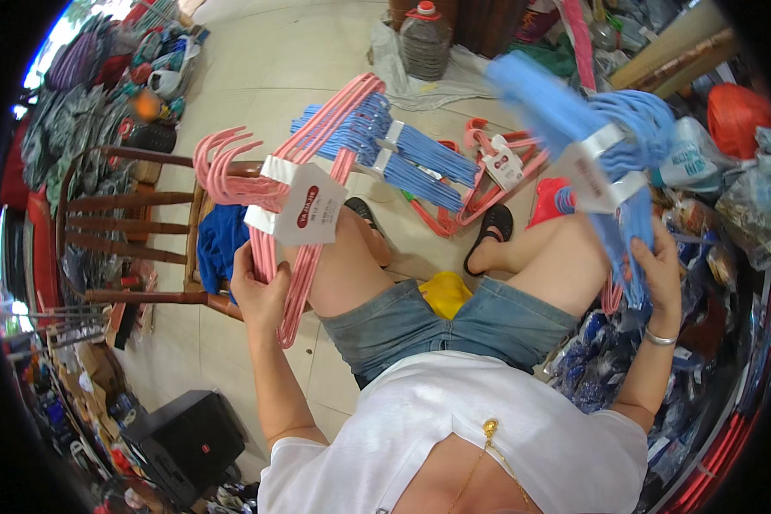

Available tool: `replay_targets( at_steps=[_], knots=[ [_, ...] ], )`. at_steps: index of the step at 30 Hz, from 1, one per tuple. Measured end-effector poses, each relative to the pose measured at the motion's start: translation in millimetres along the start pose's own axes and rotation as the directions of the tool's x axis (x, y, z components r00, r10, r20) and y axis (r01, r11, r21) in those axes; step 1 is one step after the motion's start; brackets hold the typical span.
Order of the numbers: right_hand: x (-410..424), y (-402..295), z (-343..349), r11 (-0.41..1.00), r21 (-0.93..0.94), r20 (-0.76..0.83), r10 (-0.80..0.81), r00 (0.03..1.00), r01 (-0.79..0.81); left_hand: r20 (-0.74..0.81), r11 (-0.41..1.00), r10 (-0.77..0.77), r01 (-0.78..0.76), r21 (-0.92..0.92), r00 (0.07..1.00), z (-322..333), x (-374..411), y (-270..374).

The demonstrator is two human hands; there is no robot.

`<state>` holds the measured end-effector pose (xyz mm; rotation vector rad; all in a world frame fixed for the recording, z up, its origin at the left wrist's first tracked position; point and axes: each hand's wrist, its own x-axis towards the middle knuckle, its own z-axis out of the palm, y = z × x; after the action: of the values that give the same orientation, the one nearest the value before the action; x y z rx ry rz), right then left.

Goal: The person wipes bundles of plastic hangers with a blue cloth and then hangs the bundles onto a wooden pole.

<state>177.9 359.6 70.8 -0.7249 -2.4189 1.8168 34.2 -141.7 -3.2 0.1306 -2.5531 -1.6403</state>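
My left hand (260, 283) grips a bundle of pink clothes hangers (305, 270), whose hooks point up and to the left. A white cardboard label (311, 205) wraps the bundle. On the right, my right hand (658, 273) holds a bundle of blue clothes hangers (636, 218) with a similar label; its upper part is blurred. Between and beyond my feet, banded blue hangers (417, 160) lie in a pile. Beside them on the floor are more pink hangers (504, 170) with a white label.
A wooden chair (128, 225) with blue cloth (221, 241) on it stands at left. A large plastic bottle (426, 42) stands ahead. Bagged goods (694, 321) crowd the right side. A black speaker box (183, 443) sits at lower left, and something yellow (446, 294) lies between my thighs.
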Motion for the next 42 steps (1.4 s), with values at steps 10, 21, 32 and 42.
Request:
replay_targets(
  at_steps=[10, 21, 32, 42],
  knots=[
    [39, -6, 96, 0.935, -0.339, 0.607, 0.135, 0.783, 0.101, -0.048, 0.999, 0.015, -0.013, 0.051, 0.999, -9, -17, 15],
    [102, 32, 228, 0.933, -0.137, 0.619, -0.182, 0.764, 0.333, -0.082, 1.0, -0.002, 0.001, -0.02, 0.997, -15, -21, 3],
    [135, 65, 269, 0.806, -0.38, 0.567, -0.184, 0.803, 0.453, -0.087, 0.997, -0.071, 0.073, 0.022, 0.994, -11, -10, 0],
    [113, 101, 20, 0.937, -0.27, -0.435, -0.325, 0.839, 0.223, -0.107, 0.992, -0.003, 0.016, 0.126, 0.994, -15, -19, -9]
  ],
)
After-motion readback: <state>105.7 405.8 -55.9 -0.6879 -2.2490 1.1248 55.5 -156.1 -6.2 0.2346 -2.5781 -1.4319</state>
